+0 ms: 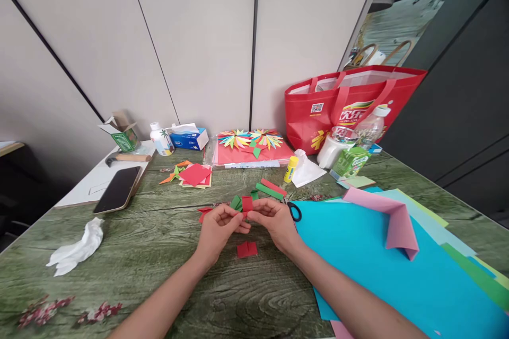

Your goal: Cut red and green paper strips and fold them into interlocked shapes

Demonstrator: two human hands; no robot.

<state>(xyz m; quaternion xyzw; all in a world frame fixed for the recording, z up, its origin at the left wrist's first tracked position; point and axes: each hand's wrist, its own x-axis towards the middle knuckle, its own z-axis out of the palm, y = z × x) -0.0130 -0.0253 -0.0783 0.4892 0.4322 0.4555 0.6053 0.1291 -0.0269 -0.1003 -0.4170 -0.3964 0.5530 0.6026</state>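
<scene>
Between the fingertips of both hands is a small folded piece of red paper [247, 203]. My left hand [220, 225] pinches its lower left side, and my right hand [275, 220] pinches the lower right. A second folded red paper piece [247, 249] lies on the table just below the hands. Behind the fingers are green folded pieces [236, 202], partly covered. Another red piece [204, 214] sits left of my left hand. Green and red strips [270, 189] lie beyond my right hand, and the black scissors handle [295, 212] shows beside it.
Blue paper sheets [358, 254] with a folded pink sheet [397, 222] cover the right side. A yellow glue stick [291, 169], a red bag [318, 116] and paper fans [250, 139] stand or lie at the back. Leftward are a phone [118, 189], a hammer [129, 157] and a crumpled tissue [79, 246].
</scene>
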